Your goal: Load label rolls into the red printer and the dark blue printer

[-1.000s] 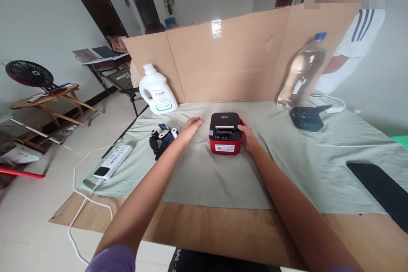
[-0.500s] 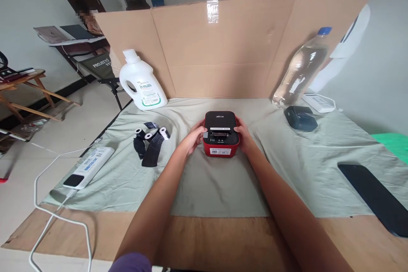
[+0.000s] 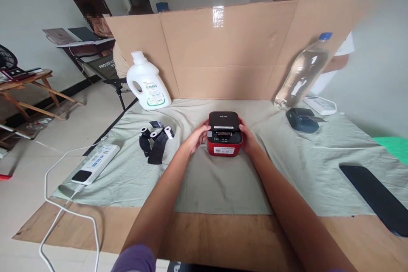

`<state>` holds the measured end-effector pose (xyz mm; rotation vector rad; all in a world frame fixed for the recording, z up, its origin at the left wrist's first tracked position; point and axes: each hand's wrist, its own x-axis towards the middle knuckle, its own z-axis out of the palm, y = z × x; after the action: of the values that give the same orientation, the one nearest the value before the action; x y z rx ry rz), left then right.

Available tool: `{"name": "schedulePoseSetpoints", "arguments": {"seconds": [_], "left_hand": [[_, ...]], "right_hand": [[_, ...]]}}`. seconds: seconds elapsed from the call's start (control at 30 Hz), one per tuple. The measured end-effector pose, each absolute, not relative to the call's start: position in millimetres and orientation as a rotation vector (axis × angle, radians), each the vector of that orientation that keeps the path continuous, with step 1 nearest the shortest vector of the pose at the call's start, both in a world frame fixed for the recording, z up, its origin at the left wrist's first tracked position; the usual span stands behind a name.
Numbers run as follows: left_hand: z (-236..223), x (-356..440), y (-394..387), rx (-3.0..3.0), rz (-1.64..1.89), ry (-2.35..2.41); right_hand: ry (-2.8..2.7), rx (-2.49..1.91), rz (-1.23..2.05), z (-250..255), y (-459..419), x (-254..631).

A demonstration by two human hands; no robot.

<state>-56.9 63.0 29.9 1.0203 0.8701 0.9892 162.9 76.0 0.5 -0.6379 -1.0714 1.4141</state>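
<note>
A small printer (image 3: pixel 225 136) with a red body and black top sits on the cloth in front of me. Its lid seems slightly raised at the front edge, above a slot with a toothed strip. My left hand (image 3: pixel 198 136) holds the printer's left side, thumb at the lid's edge. On the other side, my right hand (image 3: pixel 248 137) grips it the same way, its fingers partly hidden behind the body. Nearest to my left hand lie several small rolls (image 3: pixel 157 142) with black strips unwound.
Behind stands a cardboard screen (image 3: pixel 223 51), with a white detergent bottle (image 3: pixel 148 83) and a clear bottle (image 3: pixel 302 72) before it. A power strip (image 3: pixel 95 165) with a cable lies left; a dark device (image 3: pixel 302 120) and a phone (image 3: pixel 372 195) lie right. People are beyond the screen.
The printer's lid appears to have lifted slightly at its front edge, with both hands still on its sides. The view has shifted a little, and a person behind the screen has moved.
</note>
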Motion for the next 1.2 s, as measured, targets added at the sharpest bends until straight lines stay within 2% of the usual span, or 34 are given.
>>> {"name": "schedulePoseSetpoints", "arguments": {"seconds": [0.7, 1.2], "left_hand": [[20.7, -61.6, 64.7, 1.024, 0.994, 0.844], [33.3, -51.3, 58.9, 0.995, 0.991, 0.913]], "right_hand": [[-1.065, -0.675, 1.446, 1.2, 75.9, 165.5], [-1.067, -0.7, 1.415, 5.1, 82.5, 166.4]]}}
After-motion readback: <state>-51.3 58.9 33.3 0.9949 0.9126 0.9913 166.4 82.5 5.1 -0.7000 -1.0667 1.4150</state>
